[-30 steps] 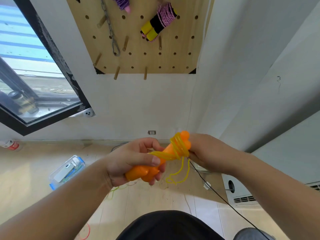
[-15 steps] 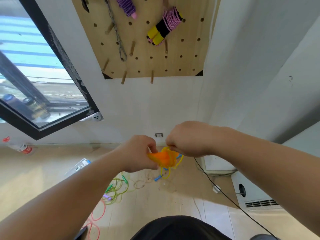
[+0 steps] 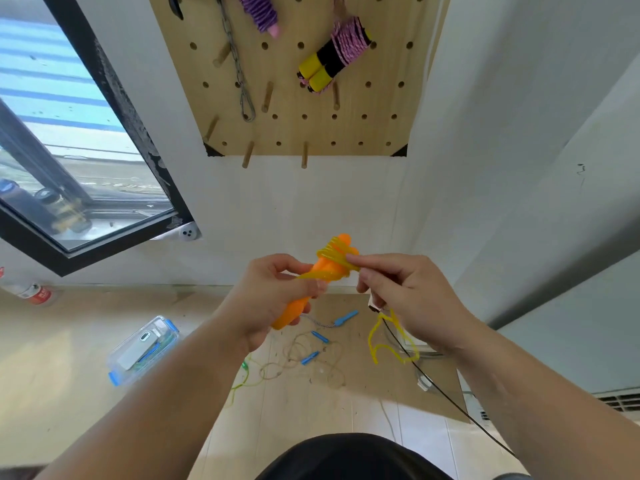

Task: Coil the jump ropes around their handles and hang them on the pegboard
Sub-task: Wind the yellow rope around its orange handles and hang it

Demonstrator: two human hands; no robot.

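While your left hand point(image 3: 273, 299) grips the lower end of the orange handles point(image 3: 323, 270), your right hand point(image 3: 401, 296) pinches the yellow rope point(image 3: 334, 251) between thumb and forefinger, at 3 o'clock of the coils wound round the handles' upper end. The bundle sits between your hands near the middle of the view, tilted toward 1 o'clock. A loose yellow tail point(image 3: 381, 344) hangs below your right palm, at 5 o'clock from the bundle. High at 12 o'clock, the pegboard point(image 3: 294, 129) carries a pink-wound rope point(image 3: 348, 43) with yellow and black handles, a purple-wound rope point(image 3: 263, 12) at its 10 o'clock, and a chain point(image 3: 239, 74) further left. On the floor at 6 o'clock lie blue handles point(image 3: 346, 317) and a green rope point(image 3: 242, 379); a clear plastic box point(image 3: 143, 348) lies at 8 o'clock.
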